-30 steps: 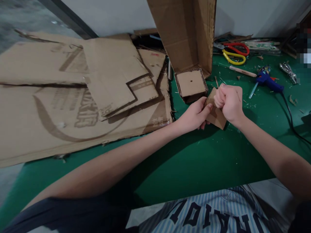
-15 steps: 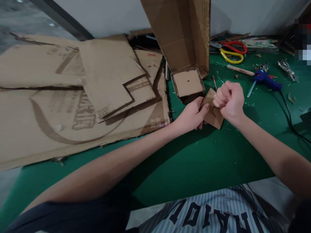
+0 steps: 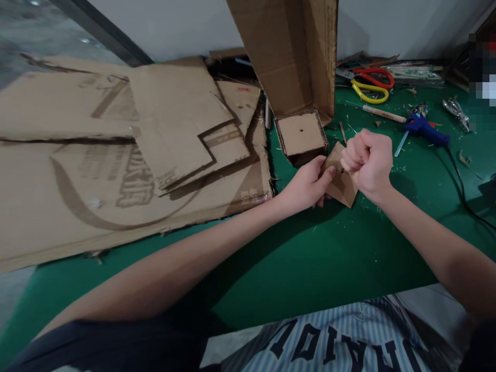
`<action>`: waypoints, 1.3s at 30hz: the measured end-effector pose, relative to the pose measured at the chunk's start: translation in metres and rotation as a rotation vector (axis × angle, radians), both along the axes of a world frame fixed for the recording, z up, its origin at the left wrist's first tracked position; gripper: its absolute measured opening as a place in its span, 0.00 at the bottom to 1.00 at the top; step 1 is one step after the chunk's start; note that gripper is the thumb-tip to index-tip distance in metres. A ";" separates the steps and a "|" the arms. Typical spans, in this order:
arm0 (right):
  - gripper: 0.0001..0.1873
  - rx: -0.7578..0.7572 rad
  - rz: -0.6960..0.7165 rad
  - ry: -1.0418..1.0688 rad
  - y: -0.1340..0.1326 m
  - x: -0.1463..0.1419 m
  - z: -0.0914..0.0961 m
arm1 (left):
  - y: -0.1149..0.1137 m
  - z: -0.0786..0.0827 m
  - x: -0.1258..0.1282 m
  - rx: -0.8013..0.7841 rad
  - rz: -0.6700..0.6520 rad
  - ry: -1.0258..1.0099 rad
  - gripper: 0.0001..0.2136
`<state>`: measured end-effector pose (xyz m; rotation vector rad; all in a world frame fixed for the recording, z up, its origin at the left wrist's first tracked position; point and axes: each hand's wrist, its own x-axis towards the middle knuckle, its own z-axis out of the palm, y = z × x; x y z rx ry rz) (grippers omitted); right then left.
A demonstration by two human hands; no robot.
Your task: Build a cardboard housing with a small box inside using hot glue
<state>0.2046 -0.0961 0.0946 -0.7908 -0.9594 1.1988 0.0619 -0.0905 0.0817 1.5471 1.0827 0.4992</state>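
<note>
A small square of cardboard is pinched at its left edge by my left hand, thumb on top. My right hand is a fist above the middle of that square, over a small dark spot in it. What the fist grips is hidden by the fingers. Just behind my left hand sits a small square cardboard box, its top pierced by one small hole. A tall folded piece of cardboard stands upright behind the box.
Large flat cardboard sheets cover the left of the green table. At the back right lie red-and-yellow-handled scissors, a wooden-handled tool, a blue glue gun with a cord, and a clear-and-metal object. Scraps are scattered around.
My right fist has shifted very slightly over the cardboard square. The left hand keeps its hold, and the whole view has drifted a little.
</note>
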 end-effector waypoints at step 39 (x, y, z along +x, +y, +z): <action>0.32 -0.114 -0.037 0.081 0.014 -0.007 -0.012 | -0.002 0.003 0.006 -0.002 0.091 0.055 0.12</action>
